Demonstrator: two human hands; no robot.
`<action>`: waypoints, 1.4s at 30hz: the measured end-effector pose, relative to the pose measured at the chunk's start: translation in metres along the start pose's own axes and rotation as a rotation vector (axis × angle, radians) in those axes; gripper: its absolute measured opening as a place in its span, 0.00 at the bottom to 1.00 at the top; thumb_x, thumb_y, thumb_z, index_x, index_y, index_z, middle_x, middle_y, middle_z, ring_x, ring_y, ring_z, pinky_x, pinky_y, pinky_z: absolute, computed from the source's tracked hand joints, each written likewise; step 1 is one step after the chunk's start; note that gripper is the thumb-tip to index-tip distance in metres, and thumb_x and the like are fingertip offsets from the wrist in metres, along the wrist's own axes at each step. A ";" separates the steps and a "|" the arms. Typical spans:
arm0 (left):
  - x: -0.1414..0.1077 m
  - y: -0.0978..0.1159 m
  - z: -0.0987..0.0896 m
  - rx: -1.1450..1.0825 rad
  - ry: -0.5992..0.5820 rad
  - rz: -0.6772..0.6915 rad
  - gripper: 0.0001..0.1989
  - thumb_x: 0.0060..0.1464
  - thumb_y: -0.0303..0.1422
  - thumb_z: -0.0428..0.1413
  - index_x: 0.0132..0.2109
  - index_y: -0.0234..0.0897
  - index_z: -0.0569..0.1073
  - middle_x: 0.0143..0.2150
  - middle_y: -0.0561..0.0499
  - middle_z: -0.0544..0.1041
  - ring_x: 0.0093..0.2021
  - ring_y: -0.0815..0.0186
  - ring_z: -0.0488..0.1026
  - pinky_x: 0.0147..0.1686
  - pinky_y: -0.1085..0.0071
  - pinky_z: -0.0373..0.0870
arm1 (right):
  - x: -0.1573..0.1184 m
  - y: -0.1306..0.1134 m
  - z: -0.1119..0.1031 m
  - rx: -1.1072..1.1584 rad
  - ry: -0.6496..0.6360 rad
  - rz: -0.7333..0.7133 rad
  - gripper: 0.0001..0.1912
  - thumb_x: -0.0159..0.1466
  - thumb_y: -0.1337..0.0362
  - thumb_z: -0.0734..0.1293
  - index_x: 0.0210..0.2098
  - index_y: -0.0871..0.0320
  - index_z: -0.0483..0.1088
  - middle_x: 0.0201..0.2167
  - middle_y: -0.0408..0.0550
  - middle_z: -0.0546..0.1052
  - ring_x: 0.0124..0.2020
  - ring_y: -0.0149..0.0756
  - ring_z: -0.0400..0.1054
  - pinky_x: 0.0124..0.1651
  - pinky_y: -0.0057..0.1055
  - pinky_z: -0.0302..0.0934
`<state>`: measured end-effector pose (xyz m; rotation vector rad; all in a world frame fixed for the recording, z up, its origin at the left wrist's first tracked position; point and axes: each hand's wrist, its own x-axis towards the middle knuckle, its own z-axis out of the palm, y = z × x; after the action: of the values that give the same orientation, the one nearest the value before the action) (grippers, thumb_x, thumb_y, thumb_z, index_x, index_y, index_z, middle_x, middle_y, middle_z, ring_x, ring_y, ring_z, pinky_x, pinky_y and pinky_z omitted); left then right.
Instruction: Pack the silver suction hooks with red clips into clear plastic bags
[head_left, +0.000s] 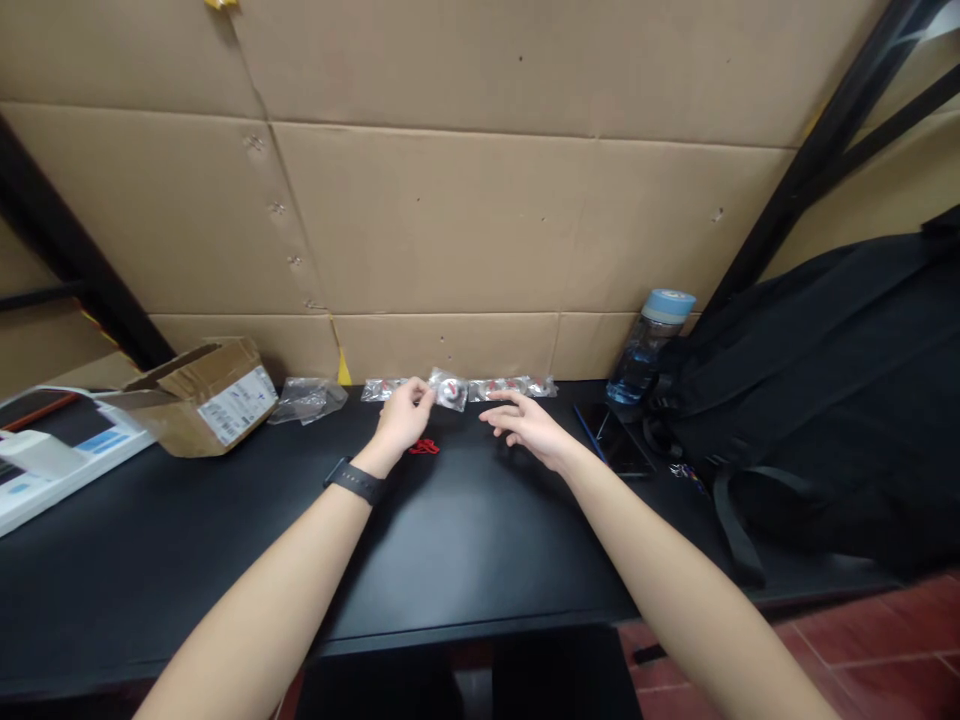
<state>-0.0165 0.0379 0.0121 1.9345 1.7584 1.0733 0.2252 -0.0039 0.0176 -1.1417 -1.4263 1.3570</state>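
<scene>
My left hand (405, 412) pinches the edge of a small clear plastic packet (450, 390) with a round, dark, red-marked item inside. Along the back of the black table lie more such packets: one row (510, 387) to the right, partly behind my right hand, and another packet (378, 389) partly hidden behind my left hand. Just below my left hand rests a small bundle of red cord or band (424, 447); its exact kind is unclear. My right hand (529, 427) hovers over the table with fingers spread and holds nothing.
At left stand an opened cardboard box (225, 400), a crumpled clear bag (307, 398) and a white power strip (82, 460). On the right are a blue-lidded bottle (649, 345), a dark phone-like device (619, 440) and a black backpack (817, 400). Cardboard (450, 220) walls the back.
</scene>
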 end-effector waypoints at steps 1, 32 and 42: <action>0.005 -0.006 -0.005 0.011 0.027 -0.011 0.09 0.64 0.39 0.51 0.41 0.42 0.74 0.43 0.50 0.82 0.47 0.58 0.77 0.49 0.63 0.67 | 0.000 0.000 -0.001 -0.013 -0.003 0.002 0.25 0.60 0.63 0.73 0.55 0.53 0.67 0.45 0.50 0.80 0.32 0.29 0.71 0.25 0.20 0.60; 0.016 -0.057 -0.032 0.667 0.279 -0.232 0.25 0.56 0.38 0.55 0.57 0.27 0.69 0.62 0.27 0.66 0.63 0.40 0.60 0.59 0.49 0.56 | 0.003 0.005 -0.003 -0.584 0.021 -0.075 0.14 0.60 0.65 0.71 0.45 0.58 0.76 0.45 0.50 0.78 0.35 0.32 0.70 0.41 0.30 0.66; 0.018 -0.086 -0.046 0.589 0.146 -0.442 0.27 0.59 0.46 0.50 0.56 0.30 0.74 0.66 0.26 0.65 0.65 0.32 0.58 0.59 0.39 0.52 | 0.003 0.009 -0.004 -0.629 -0.017 -0.091 0.16 0.59 0.64 0.71 0.47 0.57 0.75 0.47 0.50 0.77 0.39 0.34 0.70 0.45 0.33 0.65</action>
<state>-0.1104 0.0602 -0.0095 1.6292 2.6472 0.5900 0.2290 0.0000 0.0092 -1.4293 -1.9646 0.8686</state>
